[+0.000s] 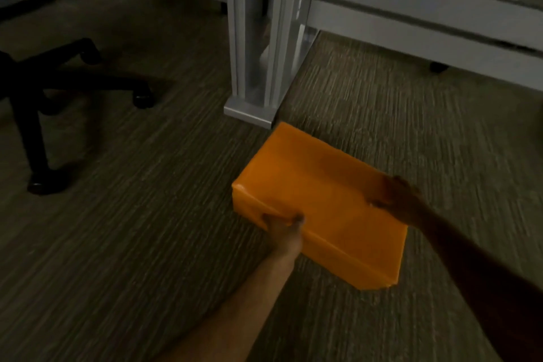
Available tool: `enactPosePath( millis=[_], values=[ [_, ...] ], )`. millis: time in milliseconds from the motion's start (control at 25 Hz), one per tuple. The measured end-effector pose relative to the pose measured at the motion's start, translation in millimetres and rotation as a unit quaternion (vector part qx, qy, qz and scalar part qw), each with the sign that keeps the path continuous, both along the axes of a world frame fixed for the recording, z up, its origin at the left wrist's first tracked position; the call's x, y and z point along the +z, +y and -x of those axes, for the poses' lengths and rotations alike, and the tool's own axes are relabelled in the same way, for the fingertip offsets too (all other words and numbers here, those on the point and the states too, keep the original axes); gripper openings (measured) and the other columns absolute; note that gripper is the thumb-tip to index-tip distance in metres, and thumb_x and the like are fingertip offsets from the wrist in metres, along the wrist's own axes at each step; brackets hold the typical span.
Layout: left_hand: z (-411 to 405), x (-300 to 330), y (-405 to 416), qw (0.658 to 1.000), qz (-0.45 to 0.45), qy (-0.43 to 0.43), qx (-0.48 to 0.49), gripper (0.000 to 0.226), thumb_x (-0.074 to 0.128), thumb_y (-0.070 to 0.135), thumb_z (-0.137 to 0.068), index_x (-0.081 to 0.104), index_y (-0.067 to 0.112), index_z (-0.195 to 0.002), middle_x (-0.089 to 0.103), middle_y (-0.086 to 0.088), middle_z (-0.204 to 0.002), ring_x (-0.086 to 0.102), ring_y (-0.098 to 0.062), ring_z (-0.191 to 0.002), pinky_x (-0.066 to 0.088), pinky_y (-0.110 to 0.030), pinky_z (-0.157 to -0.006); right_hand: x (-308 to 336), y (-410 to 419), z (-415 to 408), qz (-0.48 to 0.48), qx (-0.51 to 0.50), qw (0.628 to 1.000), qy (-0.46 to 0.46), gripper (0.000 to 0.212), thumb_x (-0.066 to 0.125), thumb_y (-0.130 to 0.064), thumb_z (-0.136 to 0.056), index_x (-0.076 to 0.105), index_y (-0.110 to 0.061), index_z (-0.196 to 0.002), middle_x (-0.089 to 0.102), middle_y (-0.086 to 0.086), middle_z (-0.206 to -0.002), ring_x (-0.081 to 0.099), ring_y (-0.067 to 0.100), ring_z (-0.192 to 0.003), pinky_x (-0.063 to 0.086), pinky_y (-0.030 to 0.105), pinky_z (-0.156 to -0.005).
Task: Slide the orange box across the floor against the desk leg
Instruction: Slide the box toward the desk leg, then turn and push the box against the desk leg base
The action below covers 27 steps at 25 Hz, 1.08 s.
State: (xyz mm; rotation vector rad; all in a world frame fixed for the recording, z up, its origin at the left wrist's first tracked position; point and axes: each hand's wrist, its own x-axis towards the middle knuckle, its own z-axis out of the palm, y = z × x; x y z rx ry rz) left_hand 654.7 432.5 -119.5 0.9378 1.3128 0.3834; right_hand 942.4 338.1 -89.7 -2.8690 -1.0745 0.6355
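Observation:
An orange box lies flat on the grey carpet, its long side running from near right to far left. Its far corner sits right at the foot plate of the light grey desk leg; whether they touch I cannot tell. My left hand grips the box's near long edge, fingers curled over the top rim. My right hand holds the far right edge, fingers on the top face.
A black office chair base with castors stands on the left. Grey desk rails run to the right behind the leg, with a castor under them. Striped carpet covers the floor.

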Motion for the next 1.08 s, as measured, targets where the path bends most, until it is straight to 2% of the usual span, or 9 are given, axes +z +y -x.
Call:
enactPosePath(
  millis=[160,360,480,560,680,760,840,960,1080],
  values=[
    [-4.6,0.2,38.1,0.999,-0.011,0.013,-0.043,0.084,0.073,0.03,-0.089,0.025,0.009,-0.154,0.051,-0.015,-0.145,0.052,-0.036,-0.127,0.044,-0.048,-0.104,-11.5,-4.8,-3.0,0.038,-0.018,0.998,-0.04,0.108,0.061,-0.082,-0.072,0.018,-0.032,-0.159,0.033,0.017,-0.154,0.033,0.046,-0.138,0.03,0.057,-0.114],
    [-19.3,18.7,93.0,0.988,-0.116,0.093,-0.042,0.038,0.07,0.025,-0.091,0.061,0.013,-0.126,0.065,-0.011,-0.124,0.062,-0.033,-0.112,0.052,-0.047,-0.089,-1.2,-16.1,54.1,0.041,-0.081,0.996,0.008,0.116,0.033,-0.102,-0.058,0.001,-0.048,-0.156,0.022,0.018,-0.16,0.016,0.052,-0.145,0.025,0.066,-0.112],
    [-18.7,28.4,118.0,0.975,-0.19,0.108,-0.028,0.021,0.071,0.022,-0.089,0.071,0.023,-0.111,0.072,-0.003,-0.108,0.067,-0.02,-0.095,0.051,-0.029,-0.065,-14.4,-34.4,112.5,0.043,-0.081,0.996,0.016,0.126,-0.001,-0.104,-0.051,-0.007,-0.039,-0.158,0.035,0.019,-0.156,0.036,0.047,-0.138,0.038,0.062,-0.107],
    [-12.9,32.8,123.7,0.967,-0.213,0.121,-0.064,0.024,0.068,0.026,-0.091,0.069,0.024,-0.115,0.072,-0.003,-0.111,0.063,-0.014,-0.09,0.047,-0.026,-0.068,-20.8,-41.0,146.2,0.013,-0.119,0.992,0.025,0.13,-0.003,-0.105,-0.048,-0.014,-0.033,-0.157,0.046,0.02,-0.146,0.05,0.041,-0.125,0.046,0.056,-0.1],
    [9.8,26.4,89.2,0.939,-0.243,0.122,-0.212,0.057,0.061,0.042,-0.093,0.038,0.033,-0.145,0.056,-0.002,-0.139,0.059,-0.02,-0.117,0.049,-0.044,-0.097,-18.7,-46.2,173.9,-0.029,-0.127,0.991,0.022,0.125,0.004,-0.104,-0.056,-0.013,-0.031,-0.157,0.032,0.02,-0.157,0.04,0.042,-0.136,0.041,0.059,-0.107],
    [37.6,18.3,61.0,0.932,-0.212,0.084,-0.281,0.098,0.066,0.054,-0.085,-0.003,0.045,-0.154,0.029,0.0,-0.159,0.043,-0.026,-0.136,0.038,-0.051,-0.105,-18.1,-50.5,180.3,-0.053,0.003,0.998,-0.016,0.111,0.011,-0.097,-0.071,-0.016,-0.033,-0.157,-0.002,0.012,-0.17,0.007,0.042,-0.152,0.018,0.065,-0.119],
    [63.6,11.1,48.7,0.907,-0.217,0.066,-0.354,0.125,0.073,0.066,-0.069,-0.028,0.056,-0.143,-0.002,0.007,-0.166,0.025,-0.028,-0.146,0.03,-0.058,-0.112,-20.1,-53.1,181.1,-0.06,0.165,0.984,-0.037,0.105,0.022,-0.094,-0.076,-0.018,-0.039,-0.156,-0.023,-0.001,-0.168,-0.02,0.034,-0.153,-0.004,0.071,-0.116],
    [80.4,14.4,46.9,0.864,-0.233,0.035,-0.445,0.156,0.091,0.064,-0.044,-0.037,0.06,-0.134,-0.026,0.01,-0.162,-0.001,-0.027,-0.152,0.022,-0.067,-0.114,-23.4,-50.2,181.3,-0.029,0.236,0.969,-0.057,0.119,0.033,-0.1,-0.065,-0.016,-0.041,-0.156,-0.023,-0.004,-0.168,-0.022,0.035,-0.152,-0.002,0.08,-0.109],
    [78.8,21.5,54.5,0.831,-0.212,0.034,-0.513,0.168,0.099,0.046,-0.039,-0.04,0.06,-0.132,-0.014,0.004,-0.165,0.01,-0.027,-0.15,0.026,-0.06,-0.113,-25.2,-47.6,182.0,-0.014,0.219,0.974,-0.057,0.124,0.033,-0.104,-0.058,-0.015,-0.044,-0.156,-0.024,-0.006,-0.167,-0.021,0.037,-0.152,0.002,0.083,-0.106]
  ],
)
